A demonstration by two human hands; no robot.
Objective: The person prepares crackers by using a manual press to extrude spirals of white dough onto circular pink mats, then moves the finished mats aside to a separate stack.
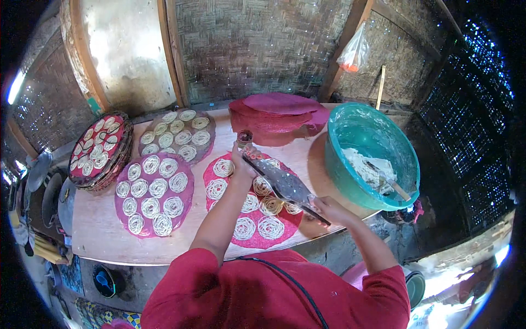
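Note:
My left hand (pixel 245 162) grips the upper left end of a dark, flat wooden tool (pixel 285 183), and my right hand (pixel 331 210) grips its lower right end. White smears mark the tool, which slants above a red mesh cloth (pixel 263 242) bearing coils of pale strands (pixel 271 227). Part of that cloth is hidden by the tool and my left arm. Just beyond my left hand stands a small round container (pixel 245 137). A pink mesh cloth (pixel 187 189) with similar coils lies to the left, and a brownish one (pixel 159 127) lies behind it.
At the right of the wooden table (pixel 94 230) stands a green plastic basin (pixel 339 177) with white dough (pixel 363 170) and a wooden-handled tool (pixel 396 189). Stacked red and pink cloths (pixel 279 113) lie at the back. A round woven tray stack (pixel 123 164) with more coils rests at the left edge.

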